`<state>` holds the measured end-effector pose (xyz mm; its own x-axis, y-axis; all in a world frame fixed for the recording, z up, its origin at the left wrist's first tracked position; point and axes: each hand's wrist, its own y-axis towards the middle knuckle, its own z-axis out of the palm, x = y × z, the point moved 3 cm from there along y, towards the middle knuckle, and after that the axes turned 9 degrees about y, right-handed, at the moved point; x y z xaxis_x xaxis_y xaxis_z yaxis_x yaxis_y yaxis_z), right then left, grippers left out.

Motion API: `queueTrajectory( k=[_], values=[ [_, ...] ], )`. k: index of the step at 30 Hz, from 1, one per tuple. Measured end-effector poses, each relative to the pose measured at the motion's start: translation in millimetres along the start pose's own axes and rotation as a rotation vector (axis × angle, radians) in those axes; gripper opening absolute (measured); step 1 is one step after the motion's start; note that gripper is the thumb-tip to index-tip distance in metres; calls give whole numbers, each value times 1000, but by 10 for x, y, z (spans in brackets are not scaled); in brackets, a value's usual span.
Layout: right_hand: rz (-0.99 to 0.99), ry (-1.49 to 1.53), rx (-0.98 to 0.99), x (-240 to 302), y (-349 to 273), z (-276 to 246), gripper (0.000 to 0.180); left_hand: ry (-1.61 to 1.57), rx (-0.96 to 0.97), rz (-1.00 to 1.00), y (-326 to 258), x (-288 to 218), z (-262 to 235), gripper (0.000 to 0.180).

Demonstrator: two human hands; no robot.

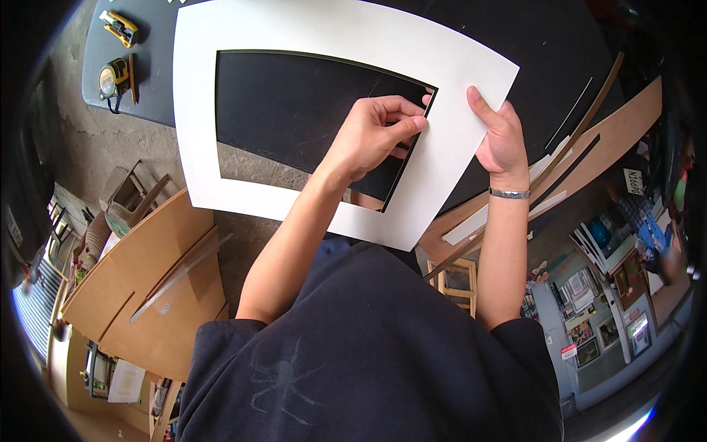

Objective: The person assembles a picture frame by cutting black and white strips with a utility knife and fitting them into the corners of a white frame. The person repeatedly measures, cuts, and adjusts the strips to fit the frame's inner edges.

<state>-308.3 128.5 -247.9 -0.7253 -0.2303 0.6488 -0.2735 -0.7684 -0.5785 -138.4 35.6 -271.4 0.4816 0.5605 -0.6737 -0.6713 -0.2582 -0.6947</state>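
Observation:
A white picture mat board [195, 118] with a rectangular window hangs tilted in front of me, over the black tabletop [287, 103]. Thin black edging lines the window's top and right sides. My left hand [368, 136] reaches across the window. Its thumb and forefinger pinch the right inner edge, and the other fingers pass partly behind the board. At the outer right border, my right hand [502, 144] grips the board, thumb on the front and the remaining fingers hidden behind it. A metal band circles my right wrist.
A tape measure [113, 78], a flat pencil-like stick [133, 79] and a yellow-black cutter-like tool [119, 29] lie at the table's far left. Brown boards [140, 265] lean at left. Long brown strips [626, 121] lie at right. A small wooden frame [458, 283] stands below the table.

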Motion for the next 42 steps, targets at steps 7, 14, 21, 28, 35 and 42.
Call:
queueTrajectory(
  k=[7,14,21,28,35,42],
  values=[
    [-4,21,-5,-8,3,15,39,6,1,-3,10,27,-4,24],
    [13,-10,0,-34,-7,-19,42,36,-23,2,2,22,6,22],
    [1,-9,-17,-25,-14,-1,38,31,-36,17,7,15,18,19],
    [20,9,-9,-44,16,-23,40,38,-38,7,2,10,12,21],
    [34,27,3,-41,37,-31,40,34,-25,-6,0,-30,5,21],
    [30,33,-1,-54,39,-29,39,51,-29,-7,12,-2,1,21]
  ],
)
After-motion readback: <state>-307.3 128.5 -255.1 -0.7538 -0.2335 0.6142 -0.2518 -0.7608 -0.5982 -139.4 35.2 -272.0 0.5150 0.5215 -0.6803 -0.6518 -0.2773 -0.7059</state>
